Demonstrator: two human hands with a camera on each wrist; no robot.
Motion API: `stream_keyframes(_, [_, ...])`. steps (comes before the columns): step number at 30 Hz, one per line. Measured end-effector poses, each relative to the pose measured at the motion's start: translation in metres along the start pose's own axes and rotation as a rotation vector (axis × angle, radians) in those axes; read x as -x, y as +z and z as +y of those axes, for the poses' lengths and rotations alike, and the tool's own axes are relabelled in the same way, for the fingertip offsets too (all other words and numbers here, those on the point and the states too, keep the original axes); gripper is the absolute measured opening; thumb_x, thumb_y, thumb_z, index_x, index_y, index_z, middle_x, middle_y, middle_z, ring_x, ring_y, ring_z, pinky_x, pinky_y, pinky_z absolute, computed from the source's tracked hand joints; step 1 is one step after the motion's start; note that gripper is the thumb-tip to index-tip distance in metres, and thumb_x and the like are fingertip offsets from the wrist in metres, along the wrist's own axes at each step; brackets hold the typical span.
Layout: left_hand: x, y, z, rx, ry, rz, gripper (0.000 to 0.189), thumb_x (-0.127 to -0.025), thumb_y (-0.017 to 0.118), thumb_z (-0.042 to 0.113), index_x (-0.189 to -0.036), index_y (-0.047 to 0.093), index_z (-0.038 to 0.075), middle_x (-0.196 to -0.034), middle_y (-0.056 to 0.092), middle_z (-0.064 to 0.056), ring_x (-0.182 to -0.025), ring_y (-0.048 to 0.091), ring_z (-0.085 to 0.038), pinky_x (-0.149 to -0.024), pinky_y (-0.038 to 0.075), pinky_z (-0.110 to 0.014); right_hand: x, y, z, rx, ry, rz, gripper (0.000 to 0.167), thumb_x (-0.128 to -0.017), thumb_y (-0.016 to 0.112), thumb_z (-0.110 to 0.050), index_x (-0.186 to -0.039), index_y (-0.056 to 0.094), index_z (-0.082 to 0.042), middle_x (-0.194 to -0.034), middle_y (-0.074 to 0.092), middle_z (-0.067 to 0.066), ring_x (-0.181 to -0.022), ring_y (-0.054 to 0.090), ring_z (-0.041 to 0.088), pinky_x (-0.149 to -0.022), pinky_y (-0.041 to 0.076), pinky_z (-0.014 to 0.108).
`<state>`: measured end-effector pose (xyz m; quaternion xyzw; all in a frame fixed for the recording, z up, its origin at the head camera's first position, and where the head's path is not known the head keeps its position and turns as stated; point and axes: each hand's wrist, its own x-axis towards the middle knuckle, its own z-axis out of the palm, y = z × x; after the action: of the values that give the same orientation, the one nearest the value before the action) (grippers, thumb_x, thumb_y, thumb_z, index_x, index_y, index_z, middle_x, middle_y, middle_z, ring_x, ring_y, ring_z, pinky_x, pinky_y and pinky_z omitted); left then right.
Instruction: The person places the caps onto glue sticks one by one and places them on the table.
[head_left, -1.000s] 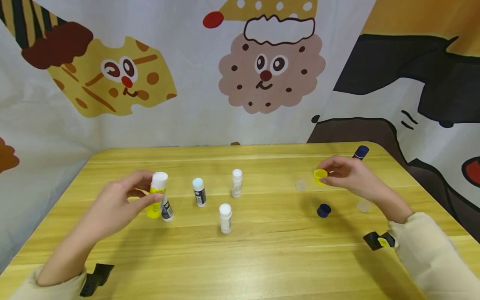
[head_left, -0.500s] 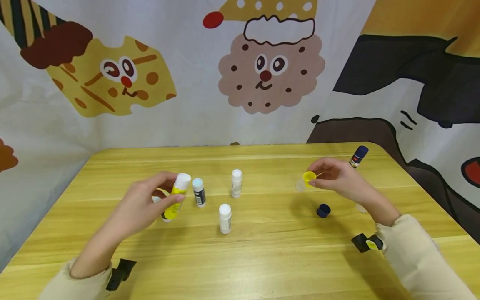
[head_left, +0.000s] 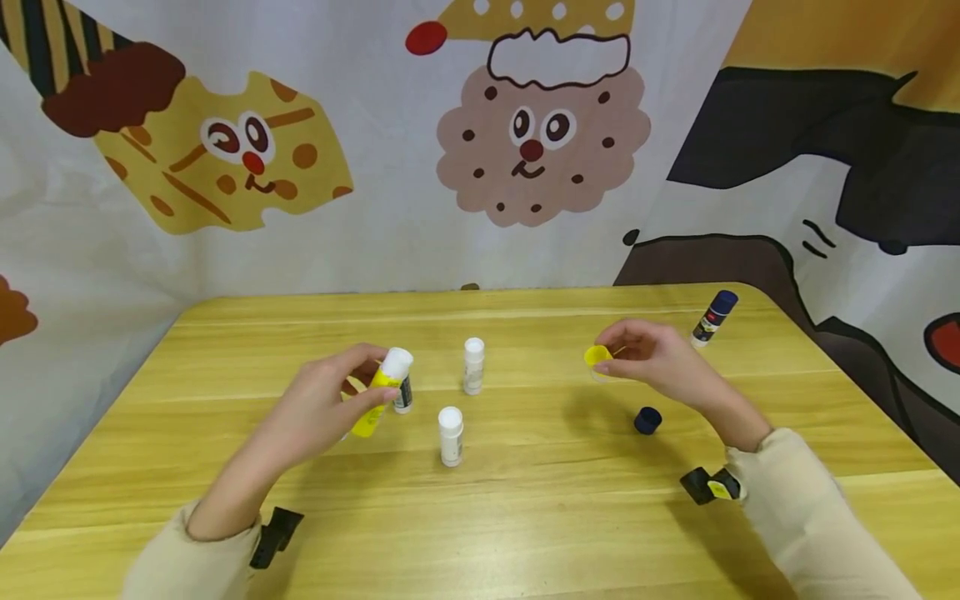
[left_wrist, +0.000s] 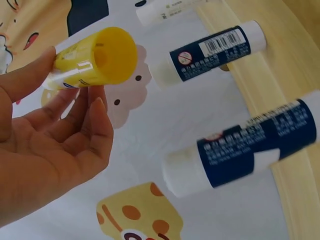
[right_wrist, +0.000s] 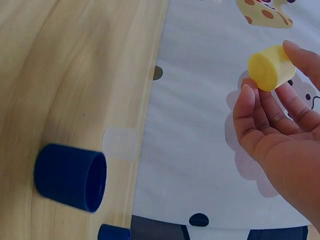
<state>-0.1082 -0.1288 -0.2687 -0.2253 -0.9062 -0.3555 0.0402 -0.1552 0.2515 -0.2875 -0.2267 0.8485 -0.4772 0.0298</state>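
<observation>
Yellow glue stick (head_left: 385, 381) tilts in my left hand (head_left: 318, 408), thumb and fingers pinching it above the wooden table (head_left: 525, 517); my right hand (head_left: 651, 360) pinches a yellow cap (head_left: 597, 357), well apart from the stick, near a dark blue cap (head_left: 647, 421)

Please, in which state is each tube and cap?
Yellow cylindrical tube: uncapped, tilted, held by left fingers.
Yellow ridged plastic cap: held by right fingers.
Blue round cap: loose, opening up.
Clear plastic cap: loose.
Blue-capped tube: closed, standing.
Navy-labelled white tubes: upright.
White cylindrical tubes: standing.
</observation>
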Motion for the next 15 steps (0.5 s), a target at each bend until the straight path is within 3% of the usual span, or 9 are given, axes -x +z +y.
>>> stream_keyframes(15, [-0.015,0.004,0.011,0.056,-0.008,-0.029,0.030,-0.085,0.065,0.013,-0.113,0.057,0.004,-0.086,0.064,-0.001,-0.078,0.061,-0.016,-0.067,0.050,-0.032,-0.013,0.008,-0.015,0.078,-0.098,-0.015,0.018,-0.083,0.066,-0.007,-0.100,0.061,-0.001,-0.093,0.059,0.010,-0.077,0.059,0.019,-0.064,0.050,0.025])
